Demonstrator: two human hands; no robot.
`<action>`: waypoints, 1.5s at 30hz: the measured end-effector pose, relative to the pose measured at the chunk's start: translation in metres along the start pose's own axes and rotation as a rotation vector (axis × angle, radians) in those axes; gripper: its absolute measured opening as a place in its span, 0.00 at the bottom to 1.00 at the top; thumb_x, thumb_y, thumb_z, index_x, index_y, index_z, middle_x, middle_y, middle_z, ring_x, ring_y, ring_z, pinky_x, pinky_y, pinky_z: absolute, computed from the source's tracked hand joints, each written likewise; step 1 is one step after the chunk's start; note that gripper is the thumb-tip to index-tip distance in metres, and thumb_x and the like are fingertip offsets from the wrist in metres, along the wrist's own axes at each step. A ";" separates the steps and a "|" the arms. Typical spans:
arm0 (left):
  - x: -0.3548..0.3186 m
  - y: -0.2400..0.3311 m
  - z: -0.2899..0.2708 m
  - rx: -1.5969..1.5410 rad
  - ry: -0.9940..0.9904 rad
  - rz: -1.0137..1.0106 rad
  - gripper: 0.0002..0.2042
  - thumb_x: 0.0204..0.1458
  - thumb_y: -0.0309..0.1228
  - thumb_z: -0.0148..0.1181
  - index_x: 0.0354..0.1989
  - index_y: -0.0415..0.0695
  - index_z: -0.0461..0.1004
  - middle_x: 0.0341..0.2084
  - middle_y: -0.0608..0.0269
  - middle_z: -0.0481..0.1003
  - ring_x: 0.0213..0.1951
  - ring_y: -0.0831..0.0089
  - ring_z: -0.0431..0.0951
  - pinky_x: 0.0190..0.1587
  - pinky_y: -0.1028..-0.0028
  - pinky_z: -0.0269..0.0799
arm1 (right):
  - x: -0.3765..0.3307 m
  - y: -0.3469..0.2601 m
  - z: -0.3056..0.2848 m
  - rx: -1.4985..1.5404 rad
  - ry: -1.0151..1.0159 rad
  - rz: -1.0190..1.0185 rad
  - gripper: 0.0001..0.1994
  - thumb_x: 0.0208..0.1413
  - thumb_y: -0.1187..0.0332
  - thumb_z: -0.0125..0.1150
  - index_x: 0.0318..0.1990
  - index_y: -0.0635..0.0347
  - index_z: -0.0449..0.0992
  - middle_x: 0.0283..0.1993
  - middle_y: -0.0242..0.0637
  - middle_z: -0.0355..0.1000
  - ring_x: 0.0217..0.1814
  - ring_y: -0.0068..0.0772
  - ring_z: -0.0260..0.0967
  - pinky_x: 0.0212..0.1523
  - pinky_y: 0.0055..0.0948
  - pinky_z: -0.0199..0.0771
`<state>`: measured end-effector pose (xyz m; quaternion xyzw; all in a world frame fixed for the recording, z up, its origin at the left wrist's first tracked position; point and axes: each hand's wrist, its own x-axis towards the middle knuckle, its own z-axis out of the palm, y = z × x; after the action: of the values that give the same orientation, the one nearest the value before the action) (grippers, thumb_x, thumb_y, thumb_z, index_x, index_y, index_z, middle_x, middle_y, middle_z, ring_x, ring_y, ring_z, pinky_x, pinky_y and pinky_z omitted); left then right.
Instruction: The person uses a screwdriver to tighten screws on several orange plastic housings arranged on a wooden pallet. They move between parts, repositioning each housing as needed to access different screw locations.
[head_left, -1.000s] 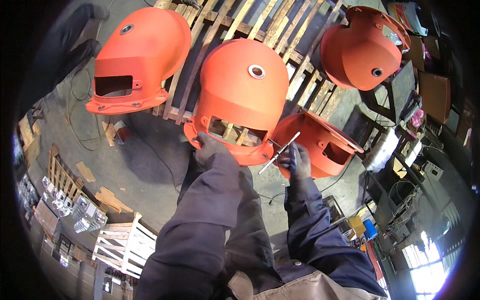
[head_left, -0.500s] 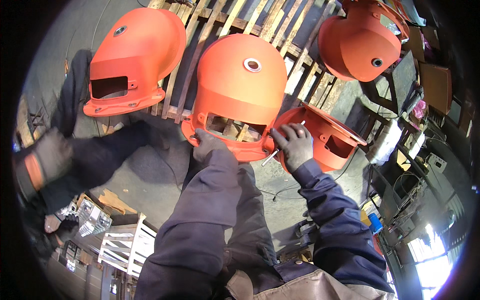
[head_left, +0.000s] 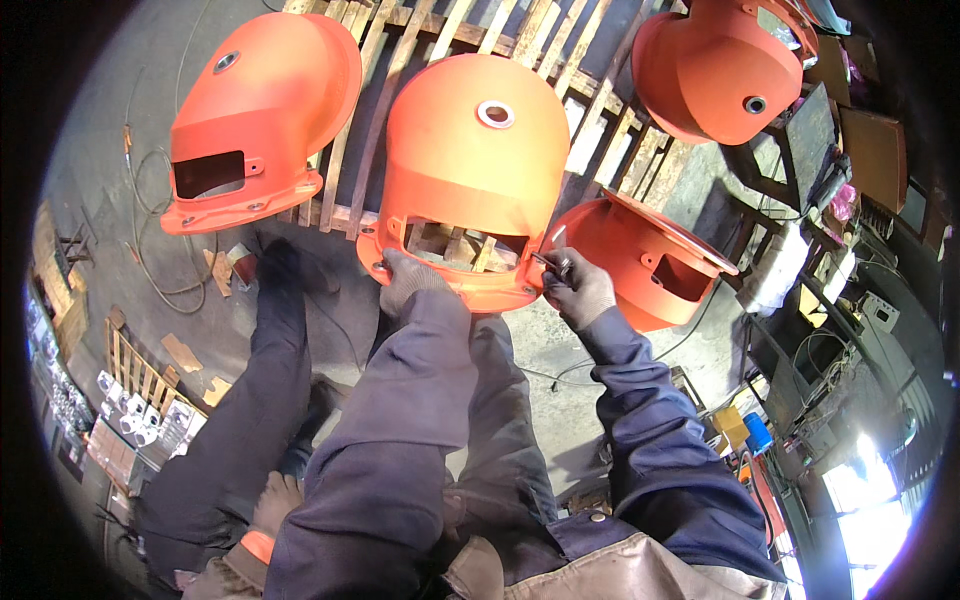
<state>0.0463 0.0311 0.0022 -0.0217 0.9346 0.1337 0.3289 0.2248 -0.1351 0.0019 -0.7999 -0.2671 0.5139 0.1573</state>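
Observation:
An orange metal housing (head_left: 470, 160) stands on a wooden pallet (head_left: 400, 70) in front of me. My left hand (head_left: 412, 280), in a grey glove, grips its lower front flange. My right hand (head_left: 578, 288), also gloved, holds a thin metal tool (head_left: 552, 255) against the flange's right corner. My dark blue sleeves come up from the lower edge.
A second orange housing (head_left: 255, 110) stands at the left on the pallet, a third (head_left: 715, 65) at the upper right, and an open orange shell (head_left: 645, 260) lies right of my hand. Another person's dark leg (head_left: 250, 400) is at the left. Cables, wood scraps and cluttered benches surround.
My right hand has brought the metal tool down from mid-air to the flange's right corner. The view has moved closer to the housing, and another person's leg has come in at the left.

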 end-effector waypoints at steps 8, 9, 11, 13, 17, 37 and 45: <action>-0.013 0.010 -0.001 -0.001 0.024 -0.095 0.33 0.61 0.57 0.64 0.53 0.32 0.81 0.48 0.39 0.84 0.46 0.46 0.86 0.46 0.45 0.85 | -0.011 -0.030 -0.018 -0.670 0.401 -0.513 0.30 0.52 0.74 0.66 0.66 0.49 0.75 0.63 0.40 0.74 0.66 0.49 0.70 0.71 0.50 0.67; -0.013 0.010 0.000 0.005 0.028 -0.077 0.33 0.61 0.57 0.63 0.53 0.32 0.81 0.48 0.39 0.84 0.46 0.47 0.86 0.46 0.46 0.85 | -0.017 -0.031 -0.010 -0.517 0.515 -0.397 0.30 0.53 0.76 0.65 0.67 0.51 0.74 0.63 0.41 0.74 0.66 0.49 0.70 0.69 0.49 0.68; -0.012 0.008 -0.001 0.026 0.035 -0.047 0.33 0.61 0.57 0.63 0.52 0.32 0.82 0.48 0.39 0.84 0.46 0.48 0.86 0.46 0.47 0.85 | -0.022 -0.027 0.009 0.145 0.646 0.108 0.27 0.58 0.79 0.63 0.66 0.63 0.71 0.61 0.46 0.72 0.59 0.42 0.74 0.59 0.38 0.77; -0.013 0.006 -0.001 -0.022 0.008 -0.040 0.32 0.62 0.57 0.63 0.52 0.32 0.82 0.47 0.40 0.84 0.46 0.49 0.86 0.47 0.49 0.85 | -0.019 -0.018 0.018 0.532 0.531 0.289 0.21 0.68 0.59 0.65 0.60 0.65 0.74 0.43 0.42 0.76 0.39 0.35 0.77 0.40 0.33 0.82; -0.014 0.006 -0.003 0.021 0.008 0.011 0.32 0.62 0.56 0.62 0.52 0.33 0.82 0.47 0.41 0.84 0.45 0.49 0.86 0.47 0.52 0.85 | -0.006 -0.002 0.016 1.123 -0.055 0.472 0.20 0.70 0.56 0.65 0.52 0.67 0.78 0.34 0.42 0.79 0.32 0.36 0.80 0.33 0.36 0.84; -0.009 0.004 0.002 0.004 0.037 -0.029 0.32 0.61 0.55 0.64 0.49 0.30 0.82 0.45 0.40 0.85 0.44 0.47 0.87 0.44 0.51 0.86 | -0.009 0.009 0.011 1.044 -0.121 0.586 0.24 0.72 0.48 0.60 0.58 0.60 0.74 0.32 0.40 0.80 0.23 0.28 0.74 0.27 0.31 0.80; -0.004 0.003 0.000 0.011 0.012 -0.029 0.33 0.62 0.57 0.63 0.50 0.31 0.82 0.47 0.40 0.84 0.45 0.45 0.87 0.44 0.44 0.86 | 0.001 -0.017 -0.023 -0.575 0.040 -0.445 0.21 0.58 0.71 0.67 0.60 0.51 0.79 0.48 0.33 0.82 0.54 0.39 0.78 0.62 0.45 0.76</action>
<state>0.0491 0.0339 0.0053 -0.0344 0.9369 0.1235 0.3253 0.2419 -0.1198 0.0197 -0.7436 -0.5651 0.3553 0.0389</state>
